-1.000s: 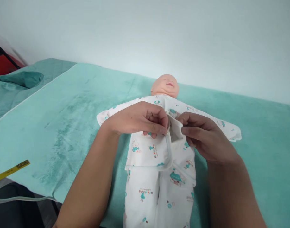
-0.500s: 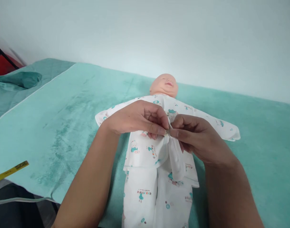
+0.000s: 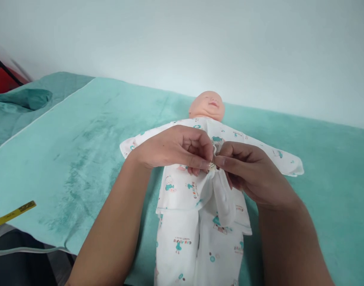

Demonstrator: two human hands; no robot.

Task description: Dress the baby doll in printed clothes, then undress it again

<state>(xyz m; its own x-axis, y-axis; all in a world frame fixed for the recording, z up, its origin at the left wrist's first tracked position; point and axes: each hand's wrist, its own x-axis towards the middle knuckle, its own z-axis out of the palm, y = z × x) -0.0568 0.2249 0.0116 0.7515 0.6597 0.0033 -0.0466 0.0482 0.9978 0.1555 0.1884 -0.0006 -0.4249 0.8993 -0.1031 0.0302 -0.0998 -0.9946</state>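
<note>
A baby doll (image 3: 208, 106) lies on its back, dressed in a white printed baby shirt (image 3: 176, 186) and matching trousers (image 3: 177, 254). Over the doll's chest, my left hand (image 3: 182, 149) pinches the front edge of the shirt between thumb and forefinger. Opposite it, my right hand (image 3: 247, 167) is closed in a pinch on the same edge, its fingertips almost touching the left ones. A small fastener seems to sit between the fingertips, too small to make out clearly. One shirt flap folds outward below them, showing its plain white inside.
A green plush cover (image 3: 89, 151) spreads under the doll, with a pale wall (image 3: 182, 47) behind. To the left lie a darker green cloth piece with an opening (image 3: 24, 99) and a yellow strip (image 3: 13, 215) near the edge. Something red (image 3: 3, 81) stands far left.
Both hands stay at the shirt front. The right fingertips have shifted slightly, and the pinched spot between the hands shows more. The view has moved a little.
</note>
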